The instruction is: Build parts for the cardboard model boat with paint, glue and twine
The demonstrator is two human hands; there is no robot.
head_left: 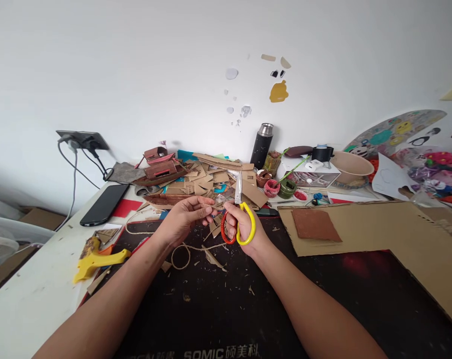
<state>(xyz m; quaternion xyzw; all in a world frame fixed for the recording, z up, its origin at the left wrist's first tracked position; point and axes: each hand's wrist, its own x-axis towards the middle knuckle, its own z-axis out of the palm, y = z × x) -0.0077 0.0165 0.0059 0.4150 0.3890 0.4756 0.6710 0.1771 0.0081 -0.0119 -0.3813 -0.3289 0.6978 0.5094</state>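
Note:
My right hand (253,230) is closed around a pair of scissors (238,188) with one yellow and one red handle loop, blades pointing up and away. Facing it, my left hand (186,219) pinches a thin strand that looks like twine between thumb and fingers. The strand spans the small gap to my right fingertips. More of the beige twine (181,268) lies in a loop on the black mat (218,309) below, and one length runs out left of my left wrist. Cardboard scraps (213,257) lie under the hands.
Behind my hands is a heap of cardboard pieces (205,180) with a brown model boat (164,169). Paint jars (272,188) and a black flask (262,147) stand near the wall. At left are a yellow glue gun (99,259) and a phone (104,204); cardboard sheet (364,224) at right.

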